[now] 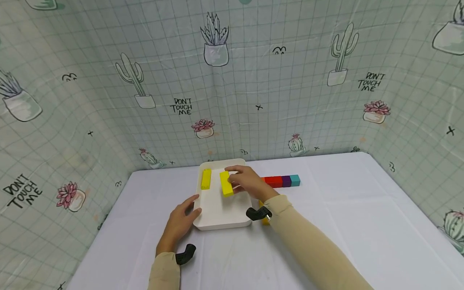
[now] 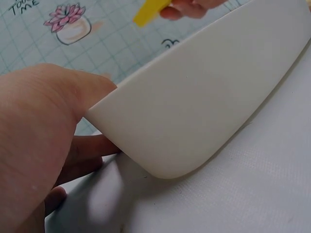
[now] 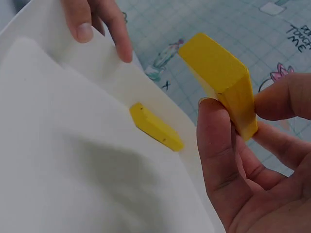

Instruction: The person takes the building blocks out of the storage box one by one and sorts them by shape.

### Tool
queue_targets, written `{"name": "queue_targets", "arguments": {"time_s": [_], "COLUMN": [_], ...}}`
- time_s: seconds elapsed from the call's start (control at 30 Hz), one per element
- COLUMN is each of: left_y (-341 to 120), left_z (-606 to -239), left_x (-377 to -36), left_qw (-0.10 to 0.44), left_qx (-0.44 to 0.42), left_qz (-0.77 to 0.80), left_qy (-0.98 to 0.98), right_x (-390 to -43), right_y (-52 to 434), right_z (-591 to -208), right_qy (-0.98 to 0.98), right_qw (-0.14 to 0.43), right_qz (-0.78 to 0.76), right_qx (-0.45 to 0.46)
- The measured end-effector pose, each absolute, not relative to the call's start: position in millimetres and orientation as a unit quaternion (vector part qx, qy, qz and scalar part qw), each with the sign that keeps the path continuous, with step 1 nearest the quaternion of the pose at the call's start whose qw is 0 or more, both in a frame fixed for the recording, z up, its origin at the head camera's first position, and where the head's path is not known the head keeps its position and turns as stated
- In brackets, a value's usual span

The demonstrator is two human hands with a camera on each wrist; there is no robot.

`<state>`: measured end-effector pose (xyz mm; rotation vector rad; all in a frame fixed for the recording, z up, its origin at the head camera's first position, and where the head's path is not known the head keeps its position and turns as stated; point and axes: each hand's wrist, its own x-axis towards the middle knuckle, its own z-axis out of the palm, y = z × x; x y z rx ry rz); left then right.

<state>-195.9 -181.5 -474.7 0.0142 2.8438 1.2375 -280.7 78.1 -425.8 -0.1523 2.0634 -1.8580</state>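
A white tray (image 1: 221, 211) lies on the white table. My left hand (image 1: 189, 208) grips its left edge, thumb on the rim and fingers underneath, as the left wrist view shows on the tray (image 2: 194, 97) and the hand (image 2: 43, 121). My right hand (image 1: 233, 182) pinches a long yellow block (image 1: 226, 184) over the tray's far half; the right wrist view shows this block (image 3: 218, 73) between thumb and fingers (image 3: 218, 145). A second yellow block (image 1: 206, 179) lies on the tray at its far left, also seen in the right wrist view (image 3: 155, 127).
A row of red, purple and teal blocks (image 1: 282, 181) lies on the table just right of the tray. Something yellow (image 1: 266, 220) peeks out beneath my right wrist. Cactus-print curtain walls (image 1: 232, 100) close in the table at the back and both sides.
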Motion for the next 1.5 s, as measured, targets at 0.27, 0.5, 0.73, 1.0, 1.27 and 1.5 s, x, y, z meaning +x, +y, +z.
{"name": "queue_targets", "arguments": {"time_s": [0.27, 0.5, 0.73, 1.0, 1.27, 1.5], "left_y": [-182, -180, -179, -180, -180, -180], "left_z": [-475, -474, -473, -475, -476, -476], "left_x": [-196, -195, -196, -197, -197, -196], "left_qw": [0.019, 0.020, 0.021, 0.022, 0.018, 0.021], "left_qx": [0.008, 0.004, -0.002, -0.004, 0.000, 0.000], "left_qz": [0.400, 0.401, 0.403, 0.400, 0.404, 0.405], "left_qy": [0.916, 0.916, 0.915, 0.916, 0.915, 0.914], "right_x": [-279, -277, -269, -261, -254, -248], "right_y": [93, 109, 131, 151, 169, 188], "right_z": [-424, -425, -422, -425, -428, -432], "right_qy": [0.745, 0.757, 0.760, 0.770, 0.766, 0.769], "right_qw": [0.186, 0.174, 0.167, 0.152, 0.126, 0.113], "right_qz": [-0.638, -0.627, -0.625, -0.618, -0.630, -0.629], "right_qx": [-0.061, -0.062, -0.062, -0.029, -0.032, -0.026]}}
